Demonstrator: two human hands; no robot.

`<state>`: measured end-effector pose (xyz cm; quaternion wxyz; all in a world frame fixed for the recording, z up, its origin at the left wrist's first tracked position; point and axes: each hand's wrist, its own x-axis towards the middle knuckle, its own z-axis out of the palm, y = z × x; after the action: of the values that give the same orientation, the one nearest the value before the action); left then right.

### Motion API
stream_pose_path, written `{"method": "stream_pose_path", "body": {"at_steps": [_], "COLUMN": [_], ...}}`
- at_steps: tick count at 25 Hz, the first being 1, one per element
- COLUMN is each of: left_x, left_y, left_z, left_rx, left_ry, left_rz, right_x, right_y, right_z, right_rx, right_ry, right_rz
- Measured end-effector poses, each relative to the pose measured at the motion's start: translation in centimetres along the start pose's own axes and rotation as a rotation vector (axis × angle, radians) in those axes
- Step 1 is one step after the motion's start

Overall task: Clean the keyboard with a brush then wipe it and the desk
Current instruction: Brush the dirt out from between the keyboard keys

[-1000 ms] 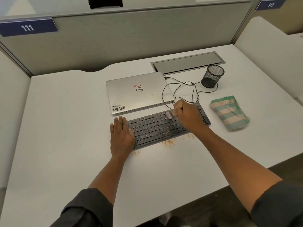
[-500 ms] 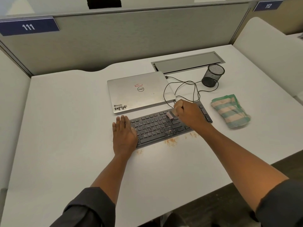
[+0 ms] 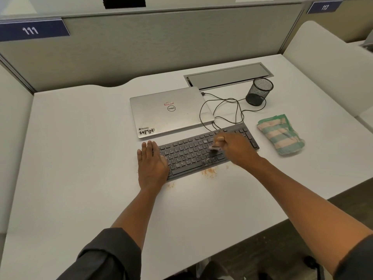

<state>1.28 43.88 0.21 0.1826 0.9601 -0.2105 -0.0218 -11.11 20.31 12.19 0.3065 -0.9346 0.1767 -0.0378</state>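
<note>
My left hand point(image 3: 151, 165) lies flat, fingers straight and together, pressing on the left end of the dark keyboard point(image 3: 193, 153), with my thumb reaching over the leftmost keys. The keyboard sits slanted on the white surface point(image 3: 76, 158), its right end farther from me than its left. Just behind it lies a closed silver Dell laptop point(image 3: 169, 112) with stickers on the lid. On the surface along the keyboard's near edge is a scatter of orange-brown crumbs point(image 3: 210, 172), with a smaller patch nearer my left wrist.

My right hand point(image 3: 235, 148) is over the right half of the keyboard, fingers curled round a small brush point(image 3: 214, 146); the brush is blurred, so I can only say that its pale tip seems to touch the keys just left of my knuckles. A black cable point(image 3: 222, 110) loops from the laptop's right side across the surface toward the keyboard's far edge. Right of the keyboard, apart from my hand, lies a folded green-and-peach striped cloth point(image 3: 280, 136). Behind it stands a black mesh pen cup point(image 3: 259, 90), just beside a grey cable hatch point(image 3: 228, 74) set into the surface.
</note>
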Motion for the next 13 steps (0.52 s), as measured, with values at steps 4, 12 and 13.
{"method": "stream_pose_path", "body": {"at_steps": [4, 12, 13], "left_x": [0.1, -0.2, -0.2], "left_y": [0.1, 0.2, 0.2], "left_z": [0.0, -0.1, -0.1], "left_rx": [-0.001, 0.002, 0.004], "left_ry": [0.001, 0.003, 0.000], "left_rz": [0.005, 0.008, 0.008], "right_x": [-0.5, -0.1, -0.3], "right_y": [-0.5, -0.1, -0.3], "right_z": [1.1, 0.8, 1.2], "right_rx": [-0.042, -0.045, -0.031], "right_ry": [-0.140, -0.137, -0.145], "right_rz": [-0.107, -0.115, -0.126]}}
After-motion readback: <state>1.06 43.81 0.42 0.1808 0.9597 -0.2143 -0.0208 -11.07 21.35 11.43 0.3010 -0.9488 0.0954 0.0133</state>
